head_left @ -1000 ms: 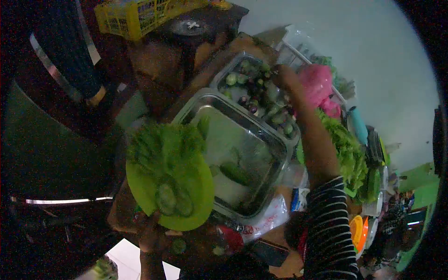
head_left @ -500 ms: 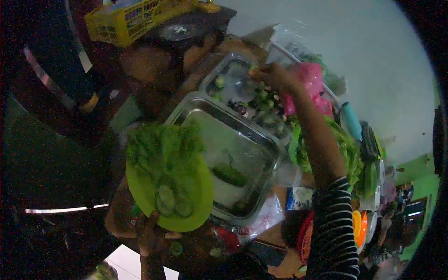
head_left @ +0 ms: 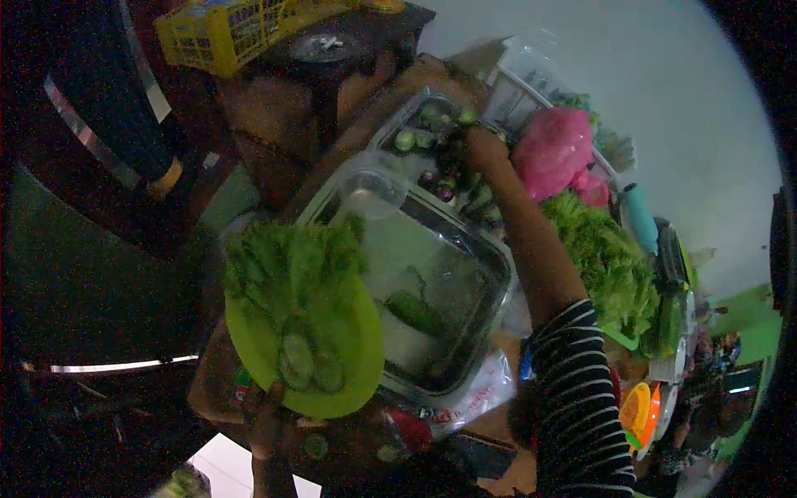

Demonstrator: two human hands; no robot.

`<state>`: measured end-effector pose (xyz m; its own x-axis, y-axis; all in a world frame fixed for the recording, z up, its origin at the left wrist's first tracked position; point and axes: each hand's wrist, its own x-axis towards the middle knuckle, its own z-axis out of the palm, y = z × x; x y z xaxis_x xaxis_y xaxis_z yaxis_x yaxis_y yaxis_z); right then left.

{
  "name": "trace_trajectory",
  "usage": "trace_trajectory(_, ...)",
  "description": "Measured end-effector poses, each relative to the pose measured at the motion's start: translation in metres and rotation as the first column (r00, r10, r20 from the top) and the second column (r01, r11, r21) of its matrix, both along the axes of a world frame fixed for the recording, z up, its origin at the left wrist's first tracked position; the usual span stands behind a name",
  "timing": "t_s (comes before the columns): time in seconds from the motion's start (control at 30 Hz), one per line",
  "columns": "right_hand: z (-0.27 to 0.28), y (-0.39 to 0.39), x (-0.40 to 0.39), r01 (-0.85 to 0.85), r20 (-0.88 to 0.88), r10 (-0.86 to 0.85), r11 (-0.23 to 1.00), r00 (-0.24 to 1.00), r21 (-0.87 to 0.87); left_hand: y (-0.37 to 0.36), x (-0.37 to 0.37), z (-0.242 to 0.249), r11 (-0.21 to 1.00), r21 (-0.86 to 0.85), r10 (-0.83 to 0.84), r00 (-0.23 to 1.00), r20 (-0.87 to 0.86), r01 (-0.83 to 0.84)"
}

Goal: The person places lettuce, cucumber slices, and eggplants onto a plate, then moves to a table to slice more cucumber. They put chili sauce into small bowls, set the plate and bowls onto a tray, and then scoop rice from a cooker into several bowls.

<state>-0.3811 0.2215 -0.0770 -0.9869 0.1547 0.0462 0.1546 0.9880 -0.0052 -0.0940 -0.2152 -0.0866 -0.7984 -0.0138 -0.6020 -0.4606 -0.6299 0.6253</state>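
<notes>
My left hand [head_left: 267,423] grips the near edge of a lime-green plate [head_left: 365,378]. Leafy lettuce [head_left: 290,261] covers the plate's far part, and cucumber slices [head_left: 297,359] lie nearer me. My right hand [head_left: 483,151] reaches into the far tray among small round green eggplants [head_left: 405,139] and dark purple ones [head_left: 446,192]; its fingertips are hidden there. Between the hands sits a rectangular metal tray [head_left: 490,319] with a green cucumber-like piece [head_left: 413,311] in it. A clear, round plastic container [head_left: 371,187] rests at the tray's far left corner.
A pink plastic bag [head_left: 552,153] and a heap of lettuce [head_left: 606,270] lie to the right of my forearm. Behind them stands a white basket [head_left: 531,87]. A yellow crate [head_left: 220,37] is at the far left, and a printed plastic bag [head_left: 477,390] lies near the tray.
The clear container has moved left and nearer, onto the metal tray's corner. My right hand has gone lower, in among the eggplants. The left hand and plate stay nearly still.
</notes>
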Motion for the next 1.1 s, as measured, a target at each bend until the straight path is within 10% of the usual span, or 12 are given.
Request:
trace_trajectory(0.23, -0.018, 0.052, -0.011, -0.2, -0.025, 0.199, 0.951, 0.98, -0.235, 0.003, -0.003, 0.0, 0.998, -0.013, -0.057, 0.992, -0.115, 0.056)
trace_trajectory(0.83, -0.016, 0.026, 0.007, -0.158, -0.139, 0.149, 0.986, 0.979, -0.058, 0.011, 0.001, 0.009, 0.996, 0.067, 0.056, 0.996, -0.067, -0.052)
trace_trajectory(0.9, -0.017, 0.02, 0.008, -0.111, -0.144, 0.094, 0.987, 0.985, -0.116, -0.013, -0.001, -0.04, 0.944, -0.305, -0.149, 0.988, -0.045, 0.129)
trace_trajectory(0.93, -0.011, 0.016, 0.015, -0.076, -0.119, 0.022, 0.878, 0.993, -0.473, -0.024, 0.003, -0.055, 0.852, -0.48, -0.236, 0.972, 0.005, 0.21)
trace_trajectory(1.0, 0.015, -0.008, 0.049, 0.055, 0.038, -0.058, 0.321, 0.998, -0.945, -0.008, 0.003, -0.028, 0.965, -0.213, -0.149, 0.989, 0.027, 0.151)
trace_trajectory(1.07, 0.044, -0.05, 0.087, 0.06, 0.071, -0.201, -0.064, 0.977, -0.996, 0.003, 0.005, -0.006, 0.993, -0.056, -0.103, 0.993, 0.052, 0.105)
trace_trajectory(1.1, 0.051, -0.061, 0.102, 0.112, 0.122, -0.142, -0.072, 0.982, -0.991, 0.005, 0.002, 0.003, 0.992, -0.04, -0.115, 0.992, 0.046, 0.117)
